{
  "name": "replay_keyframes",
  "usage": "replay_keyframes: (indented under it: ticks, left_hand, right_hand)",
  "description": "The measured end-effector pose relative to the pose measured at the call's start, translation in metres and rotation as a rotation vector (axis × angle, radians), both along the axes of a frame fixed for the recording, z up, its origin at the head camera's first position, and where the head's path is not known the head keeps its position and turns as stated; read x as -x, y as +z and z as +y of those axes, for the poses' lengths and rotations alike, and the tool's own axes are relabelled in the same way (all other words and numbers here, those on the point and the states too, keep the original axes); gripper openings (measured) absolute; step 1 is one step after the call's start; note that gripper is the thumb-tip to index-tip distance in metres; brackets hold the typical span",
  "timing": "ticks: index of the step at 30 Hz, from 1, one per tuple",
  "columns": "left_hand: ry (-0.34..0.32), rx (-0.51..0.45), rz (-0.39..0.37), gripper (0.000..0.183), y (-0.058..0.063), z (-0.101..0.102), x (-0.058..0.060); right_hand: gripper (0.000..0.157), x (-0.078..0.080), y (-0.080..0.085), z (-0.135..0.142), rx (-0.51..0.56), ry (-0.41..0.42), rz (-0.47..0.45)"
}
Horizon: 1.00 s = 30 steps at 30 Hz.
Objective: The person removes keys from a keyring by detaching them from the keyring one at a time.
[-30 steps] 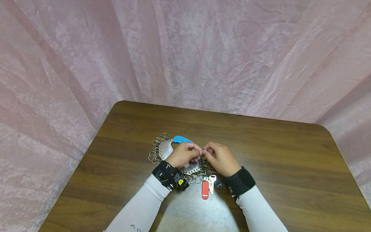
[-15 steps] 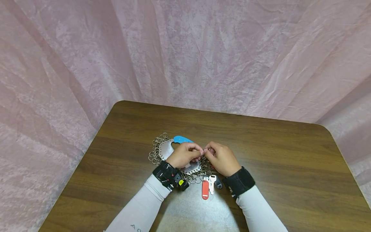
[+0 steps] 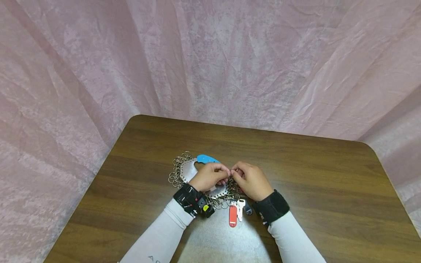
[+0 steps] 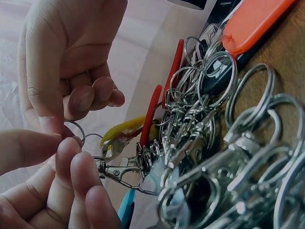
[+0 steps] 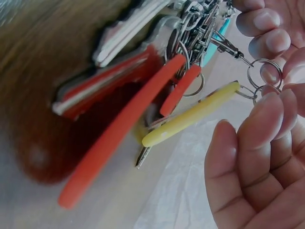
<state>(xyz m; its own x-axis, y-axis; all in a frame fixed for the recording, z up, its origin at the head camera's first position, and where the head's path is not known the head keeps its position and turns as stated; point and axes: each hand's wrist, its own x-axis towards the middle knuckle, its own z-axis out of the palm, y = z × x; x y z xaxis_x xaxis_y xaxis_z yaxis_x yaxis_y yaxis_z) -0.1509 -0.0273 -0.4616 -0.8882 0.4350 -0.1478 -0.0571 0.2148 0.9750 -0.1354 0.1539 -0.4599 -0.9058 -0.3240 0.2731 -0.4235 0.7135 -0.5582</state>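
In the head view my left hand and right hand meet fingertip to fingertip above the right end of a metal key holder plate with a blue handle. My left fingers pinch a split ring that hangs from a swivel clasp. Beside it, my right thumb and fingers pinch a smaller ring that carries a yellow key tag and a key. The two rings touch or cross; my fingertips hide where they meet.
Many clasps and rings fringe the plate. At its near right side a red key tag, a silver key and a dark tag lie on a grey surface. Wooden table surrounds it; a pink curtain hangs behind.
Both hands stay almost in place, with only slight shifts at the fingertips. The plate, tags and keys on the table lie as before.
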Motion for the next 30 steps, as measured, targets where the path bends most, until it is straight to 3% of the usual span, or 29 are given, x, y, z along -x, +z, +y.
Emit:
replay_keyframes:
  ticks: [5,14,22,30]
  left_hand:
    - [0.007,-0.009,-0.004,0.012,-0.009,0.000,0.003]
    - [0.016,0.023,0.000,0.012,-0.009,0.001,0.002]
    - [-0.002,0.014,0.031,0.012,0.027,-0.002,-0.009]
    - [-0.016,0.023,0.054,0.013,0.031,-0.003,-0.011]
  right_hand:
    - [0.004,-0.001,0.000,0.000,-0.004,0.017,0.002]
    - [0.004,-0.002,0.001,0.000,-0.003,0.037,0.008]
    - [0.004,-0.001,0.004,-0.001,0.013,0.030,0.004]
    - [0.004,0.000,0.002,0.000,0.006,0.020,0.000]
